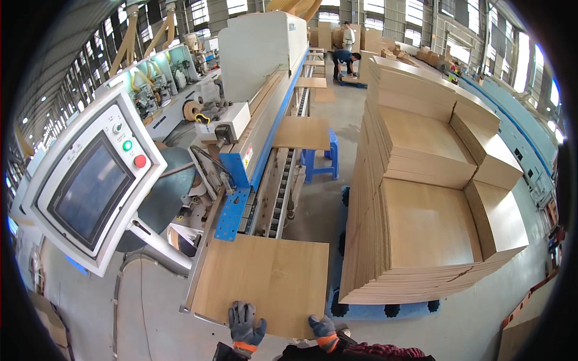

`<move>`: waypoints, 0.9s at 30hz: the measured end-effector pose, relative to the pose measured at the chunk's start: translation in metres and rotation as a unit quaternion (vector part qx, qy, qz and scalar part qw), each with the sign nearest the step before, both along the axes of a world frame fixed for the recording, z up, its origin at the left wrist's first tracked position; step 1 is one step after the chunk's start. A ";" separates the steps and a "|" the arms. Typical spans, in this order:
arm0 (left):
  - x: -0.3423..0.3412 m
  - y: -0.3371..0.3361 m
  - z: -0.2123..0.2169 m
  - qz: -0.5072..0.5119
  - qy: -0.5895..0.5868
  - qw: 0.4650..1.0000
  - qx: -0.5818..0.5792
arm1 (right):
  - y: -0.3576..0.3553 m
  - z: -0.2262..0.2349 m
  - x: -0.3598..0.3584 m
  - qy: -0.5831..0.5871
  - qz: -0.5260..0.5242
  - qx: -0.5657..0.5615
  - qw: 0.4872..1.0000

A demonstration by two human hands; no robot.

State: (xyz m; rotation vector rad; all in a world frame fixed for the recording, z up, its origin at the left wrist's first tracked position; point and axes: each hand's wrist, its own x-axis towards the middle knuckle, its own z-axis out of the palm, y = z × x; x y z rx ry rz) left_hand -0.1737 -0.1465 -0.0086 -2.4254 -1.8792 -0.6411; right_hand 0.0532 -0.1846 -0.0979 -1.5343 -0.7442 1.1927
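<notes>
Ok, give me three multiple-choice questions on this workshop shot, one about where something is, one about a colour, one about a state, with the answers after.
1. Where does the tall stack of wood panels stand relative to the panel under the hands?
A. to its right
B. to its left
C. on top of it

2. What colour is the small stool beside the long machine?
A. red
B. blue
C. yellow

3. How do the left hand and the right hand meet the wood panel at the machine's near end?
A. both lifted clear of it
B. only one touches it
C. both gloved and resting on its near edge

Answers: 1 A, the stack sits on a blue pallet on the right side of the view. 2 B, its legs are plainly blue. 3 C, both grey gloves lie on the panel's near edge.
</notes>
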 end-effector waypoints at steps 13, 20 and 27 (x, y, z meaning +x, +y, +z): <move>0.038 0.128 -0.019 -0.026 0.033 0.998 0.041 | 0.135 -0.031 0.039 -0.100 -0.053 -0.103 0.988; 0.044 0.157 -0.032 -0.019 0.039 0.997 0.059 | 0.162 0.037 0.050 -0.026 -0.017 -0.117 0.993; 0.059 0.218 -0.040 -0.016 0.043 0.997 0.066 | 0.175 0.064 0.072 -0.239 0.072 -0.010 0.968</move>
